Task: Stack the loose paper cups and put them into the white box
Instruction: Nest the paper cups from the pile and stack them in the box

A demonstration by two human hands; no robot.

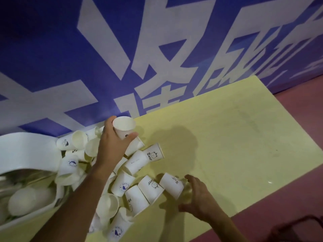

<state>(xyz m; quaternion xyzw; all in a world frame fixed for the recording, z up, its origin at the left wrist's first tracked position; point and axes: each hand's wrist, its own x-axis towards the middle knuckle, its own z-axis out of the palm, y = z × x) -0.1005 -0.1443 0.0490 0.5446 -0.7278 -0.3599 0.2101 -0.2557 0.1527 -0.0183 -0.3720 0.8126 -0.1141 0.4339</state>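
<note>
– Hands first: what is each one doing?
– The left hand is up over the pile, thumb and fingers curled round one paper cup, which is tilted with its mouth showing. The right hand sits low, fingers spread and loosely bent, holding nothing. Its fingertips are just beside a lying "Hi" cup; I cannot tell whether they touch it.
– And going across from the left?
– The white box is at the far left, open, with pale blurred shapes inside. The loose cups lie heaped against it on the yellow worktop, most on their sides, among them a "Bear" cup. A blue banner with big white characters stands behind, and reddish floor shows at the right.
</note>
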